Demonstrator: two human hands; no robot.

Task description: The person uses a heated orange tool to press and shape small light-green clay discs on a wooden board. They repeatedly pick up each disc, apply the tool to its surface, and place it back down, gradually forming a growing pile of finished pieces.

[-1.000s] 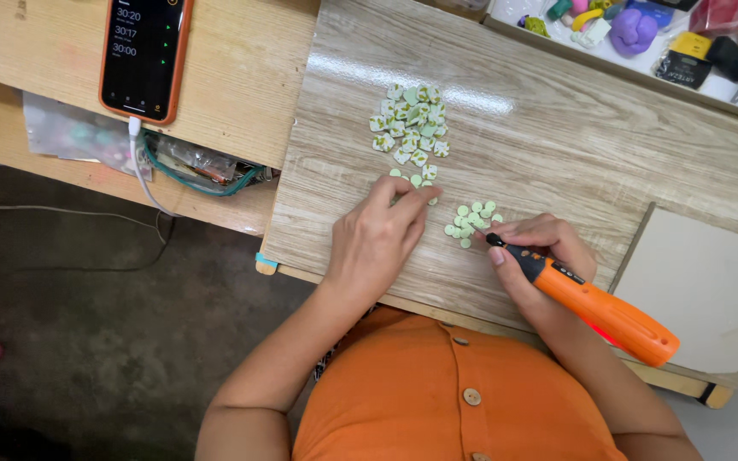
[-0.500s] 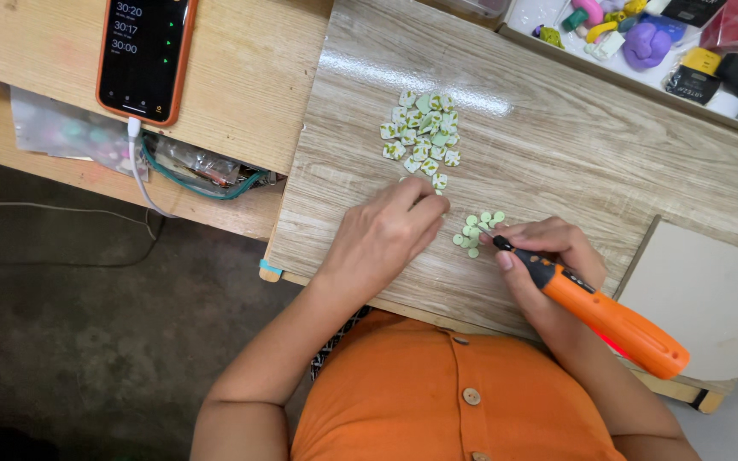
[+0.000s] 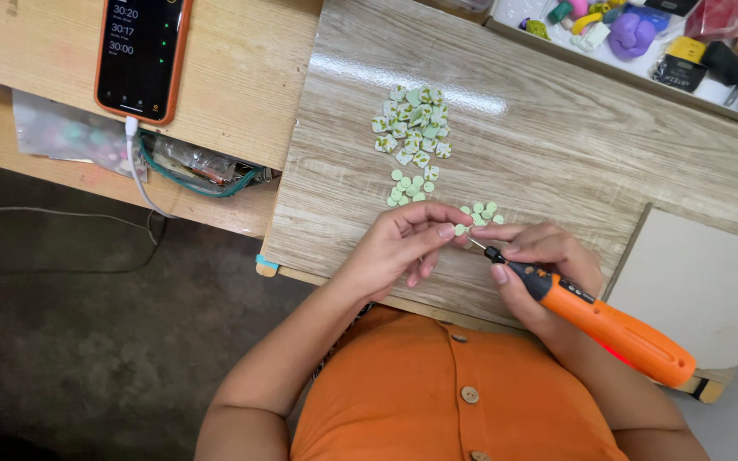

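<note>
My left hand point(image 3: 407, 243) pinches a small pale green bead point(image 3: 460, 229) between thumb and fingertips, above the grey wood-grain board point(image 3: 557, 162). My right hand point(image 3: 535, 260) grips an orange and black hand drill point(image 3: 608, 320), its thin bit pointing at the bead. A few loose green beads point(image 3: 482, 211) lie just beyond my fingers. Farther up the board sits a heap of green and white patterned beads point(image 3: 412, 124), with a smaller cluster of round green beads point(image 3: 407, 188) below it.
A phone point(image 3: 140, 55) in an orange case lies on the wooden table at upper left, cable attached. A clear pouch point(image 3: 198, 166) sits on the shelf under it. A white tray point(image 3: 642, 43) of coloured bits stands at top right. A white sheet point(image 3: 702, 282) lies at right.
My left hand has lifted off the board and now pinches a bead at the drill tip. My right hand has brought the drill bit to it. The view has shifted slightly.
</note>
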